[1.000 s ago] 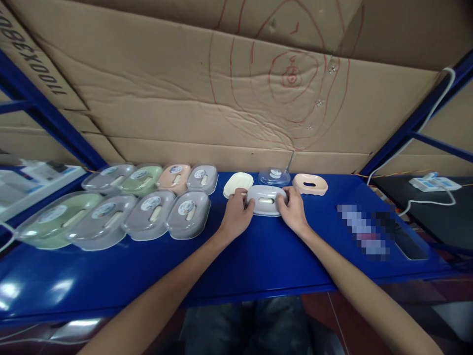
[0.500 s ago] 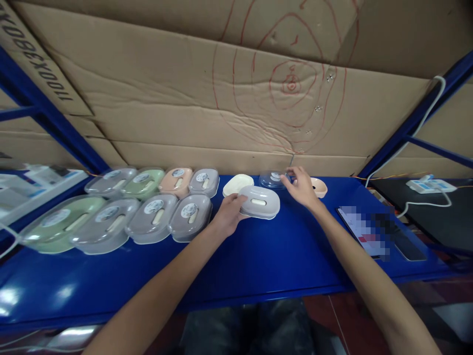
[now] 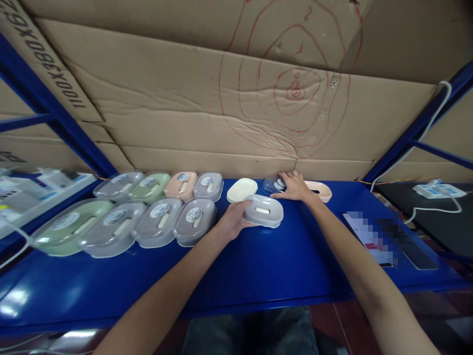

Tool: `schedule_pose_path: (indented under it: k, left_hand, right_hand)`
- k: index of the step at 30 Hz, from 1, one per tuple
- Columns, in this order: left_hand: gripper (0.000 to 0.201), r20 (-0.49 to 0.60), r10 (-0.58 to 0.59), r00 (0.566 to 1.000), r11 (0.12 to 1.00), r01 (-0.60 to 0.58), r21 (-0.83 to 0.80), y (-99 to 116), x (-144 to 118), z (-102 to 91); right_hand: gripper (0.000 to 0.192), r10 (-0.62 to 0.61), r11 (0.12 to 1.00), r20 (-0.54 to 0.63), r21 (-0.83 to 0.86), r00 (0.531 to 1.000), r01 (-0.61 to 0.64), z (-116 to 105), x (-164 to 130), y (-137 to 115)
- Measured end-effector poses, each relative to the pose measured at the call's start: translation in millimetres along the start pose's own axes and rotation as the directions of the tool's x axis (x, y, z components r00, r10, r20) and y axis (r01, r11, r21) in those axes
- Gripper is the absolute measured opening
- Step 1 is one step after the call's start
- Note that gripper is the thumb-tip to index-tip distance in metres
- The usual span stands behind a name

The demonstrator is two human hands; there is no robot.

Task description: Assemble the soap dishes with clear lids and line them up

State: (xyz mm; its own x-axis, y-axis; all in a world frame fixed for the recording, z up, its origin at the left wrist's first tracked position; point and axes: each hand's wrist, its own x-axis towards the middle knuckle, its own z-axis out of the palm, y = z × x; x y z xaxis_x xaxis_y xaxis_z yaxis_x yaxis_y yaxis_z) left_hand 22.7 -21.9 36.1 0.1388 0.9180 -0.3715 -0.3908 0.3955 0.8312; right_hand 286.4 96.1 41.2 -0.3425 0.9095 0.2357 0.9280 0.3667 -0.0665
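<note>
A grey oval plastic box [image 3: 271,213] with a pale slot in its top is gripped at its left end by my left hand [image 3: 236,219]. Over a clear lid [image 3: 272,185] with a round label, near the cardboard, lies my right hand [image 3: 295,187]. Its fingers rest on the lid's right part; whether they grip it I cannot see fully. Behind the grey box sits a cream oval piece [image 3: 242,189]. To the right of my right hand, partly behind the wrist, is a peach oval piece [image 3: 320,191] with a dark slot.
On the left, two rows hold several lidded boxes in grey, green [image 3: 70,222] and peach [image 3: 181,185], with round labels. A phone-like device [image 3: 369,241] lies at right on the blue table [image 3: 258,276]. Cardboard [image 3: 177,98] stands behind; a white power strip [image 3: 439,190] is far right.
My right hand has come down onto the clear lid. My left hand keeps hold of the grey box. The whole view has shifted slightly.
</note>
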Motion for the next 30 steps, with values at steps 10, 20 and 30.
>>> schedule_pose_path:
  k: [10,20,30]
  left_hand:
    - [0.044,0.092,-0.056,0.994,0.996,0.063,-0.069,1,-1,0.7]
    - [0.040,0.099,-0.009,0.995,1.000,0.011,-0.026,-1,-6,7.1]
    - [0.044,0.087,0.037,0.996,0.999,-0.039,0.025,-4,-11,9.0]
  right_hand:
    - [0.105,-0.034,0.931,-0.193,0.350,0.981,0.101,-29,-72,-43]
    - [0.111,-0.119,0.894,-0.071,0.427,0.990,0.138,-4,-98,-91]
    - [0.114,-0.115,0.948,-0.078,0.291,0.990,0.133,-14,-106,-101]
